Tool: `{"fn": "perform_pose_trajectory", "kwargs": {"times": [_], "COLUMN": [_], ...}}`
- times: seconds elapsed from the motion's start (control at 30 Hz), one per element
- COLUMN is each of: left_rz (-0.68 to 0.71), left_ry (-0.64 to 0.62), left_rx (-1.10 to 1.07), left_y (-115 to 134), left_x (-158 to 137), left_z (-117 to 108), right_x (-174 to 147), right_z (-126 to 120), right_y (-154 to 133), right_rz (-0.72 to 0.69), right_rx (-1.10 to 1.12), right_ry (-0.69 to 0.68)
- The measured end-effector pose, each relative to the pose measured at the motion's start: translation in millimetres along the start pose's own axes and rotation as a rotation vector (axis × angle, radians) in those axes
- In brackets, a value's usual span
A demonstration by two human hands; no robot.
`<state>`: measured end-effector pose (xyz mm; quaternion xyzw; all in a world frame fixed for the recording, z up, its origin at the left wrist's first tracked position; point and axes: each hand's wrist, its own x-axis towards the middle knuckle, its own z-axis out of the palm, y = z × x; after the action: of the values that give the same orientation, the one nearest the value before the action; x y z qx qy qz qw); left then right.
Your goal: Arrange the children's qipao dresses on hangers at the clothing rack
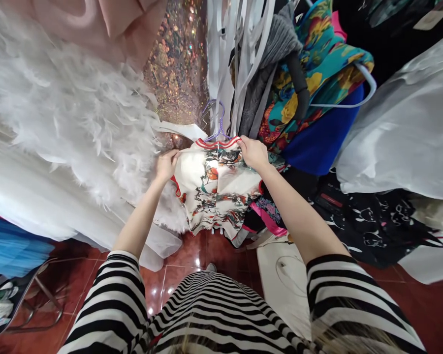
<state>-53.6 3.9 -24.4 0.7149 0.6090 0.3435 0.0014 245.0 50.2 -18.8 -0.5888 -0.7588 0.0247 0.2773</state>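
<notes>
A white dress [203, 187] with a red-striped neckline and a floral print hangs in front of me on a purple hanger [220, 129]. My left hand [167, 163] pinches its left shoulder edge between thumb and fingers. At the right end of the red neckline, my right hand [254, 152] is closed on the cloth. Both arms stretch forward, holding the top of the garment spread between them. The hanger's hook rises above the collar, and its lower part is hidden inside the garment.
White feathered gowns [107, 118] crowd the left, beside a sequinned fabric [179, 64]. On the right hang a teal floral garment [328, 64], a blue cloth [325, 142] and a white satin dress [402, 123]. A white board-like object [280, 275] stands on the red tiled floor [184, 253].
</notes>
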Motion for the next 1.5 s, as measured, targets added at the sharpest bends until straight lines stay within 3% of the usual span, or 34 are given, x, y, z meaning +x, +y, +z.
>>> {"fn": "perform_pose_trajectory", "kwargs": {"times": [0.23,0.43,0.73,0.93,1.27,1.5], "left_rz": [0.015,0.025,0.007,0.021,0.054,0.086], "left_ry": [-0.064,-0.097,-0.118,-0.087,-0.059,-0.052], "left_rx": [0.083,0.023,-0.06,-0.015,-0.001,0.117], "left_y": [-9.6,-17.0,-23.5,-25.2,-28.2,-31.1], "left_x": [0.0,5.1,4.4,6.6,3.5,-0.3], "left_z": [3.0,1.2,1.1,2.4,7.4,10.2], "right_x": [-2.6,-2.6,-12.1,-16.7,-11.8,-7.4], "right_z": [-1.4,-9.8,-10.0,-12.2,-7.4,-9.4], "right_y": [6.2,3.0,50.2,57.6,61.0,79.5], "right_rz": [-0.012,0.027,0.013,0.085,0.064,-0.088], "right_rx": [-0.119,-0.202,-0.147,-0.145,-0.148,-0.01], "right_ry": [-0.021,-0.109,-0.186,-0.229,-0.279,-0.311]}}
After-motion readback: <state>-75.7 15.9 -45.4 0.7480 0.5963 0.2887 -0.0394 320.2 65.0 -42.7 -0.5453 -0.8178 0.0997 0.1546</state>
